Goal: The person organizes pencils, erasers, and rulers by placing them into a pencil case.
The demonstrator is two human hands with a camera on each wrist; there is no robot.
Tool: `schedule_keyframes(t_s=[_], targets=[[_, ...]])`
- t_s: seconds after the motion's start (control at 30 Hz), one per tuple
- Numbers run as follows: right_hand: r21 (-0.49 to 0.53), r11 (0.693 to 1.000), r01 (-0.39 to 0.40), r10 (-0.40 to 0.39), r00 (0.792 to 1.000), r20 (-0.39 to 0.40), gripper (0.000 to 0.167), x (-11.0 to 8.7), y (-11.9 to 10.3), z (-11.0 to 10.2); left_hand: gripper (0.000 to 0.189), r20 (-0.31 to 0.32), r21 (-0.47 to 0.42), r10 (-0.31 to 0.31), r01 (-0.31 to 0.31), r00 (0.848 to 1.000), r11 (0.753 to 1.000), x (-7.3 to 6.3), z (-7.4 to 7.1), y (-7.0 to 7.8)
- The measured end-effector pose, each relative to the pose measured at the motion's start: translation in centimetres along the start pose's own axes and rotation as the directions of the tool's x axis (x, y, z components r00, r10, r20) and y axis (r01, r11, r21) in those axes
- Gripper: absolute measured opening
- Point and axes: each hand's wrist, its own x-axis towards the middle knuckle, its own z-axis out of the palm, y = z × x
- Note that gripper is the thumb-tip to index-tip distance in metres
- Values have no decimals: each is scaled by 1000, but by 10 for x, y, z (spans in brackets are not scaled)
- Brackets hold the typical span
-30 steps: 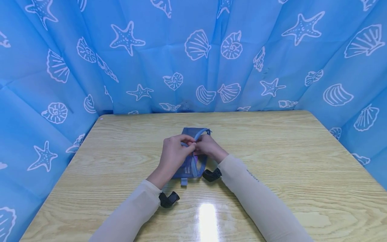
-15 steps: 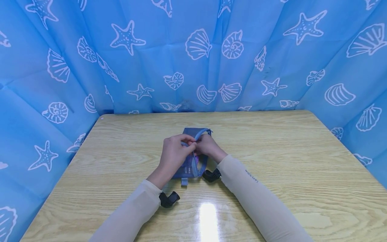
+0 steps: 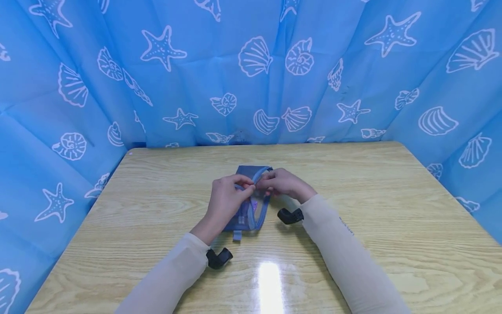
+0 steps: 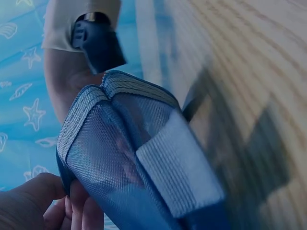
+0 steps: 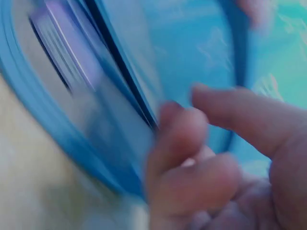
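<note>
A blue mesh zip pouch [image 3: 240, 220] lies on the table with its mouth spread toward the right. My left hand [image 3: 227, 196] pinches the near side of its mouth between thumb and fingers; the left wrist view shows the thumb [image 4: 41, 188] against the blue edge. Beside the mouth is my right hand [image 3: 284, 182], outside the pouch, its fingers loosely bent. In the blurred right wrist view nothing shows between its thumb [image 5: 240, 108] and fingertips. Inside the pouch is a purple item with a layered edge [image 5: 64, 48], partly hidden.
A wooden table [image 3: 372, 196] carries the pouch. Blue curtains [image 3: 219, 78] with shell and starfish prints hang behind and at both sides. A grey fabric tab [image 4: 182, 167] sticks out from the pouch's near end. Black wrist-camera mounts [image 3: 290, 216] jut from both sleeves.
My right hand has drawn out of the pouch's mouth and moved a little to the right. The left hand keeps its pinch on the pouch's edge, unmoved.
</note>
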Motion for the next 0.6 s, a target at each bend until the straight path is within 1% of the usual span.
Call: schedule_keyframes(t_s=[0.07,0.13,0.27,0.33,0.4,0.6], targets=[[-32,999,-23,24,999,41,33,-7,4,-17,6,8,-3,1,-1,1000,1000,0,3,-1],[-60,998,-35,38,998,50,36,-13,7,-33,6,18,-8,1,-1,1000,1000,-1,6,-1],[-75,996,-43,42,999,-15,42,-24,9,-54,5,40,-4,-10,10,999,1000,-4,12,-3],[-69,997,-39,37,999,-40,44,-27,7,-58,6,54,9,-12,11,998,1000,-4,14,-4],[-69,997,-35,32,999,-42,46,-29,5,-60,6,68,25,-19,17,997,1000,-5,16,-6],[-88,996,-26,21,998,-54,48,-29,-2,-58,8,103,39,-9,5,995,999,-8,18,-9]])
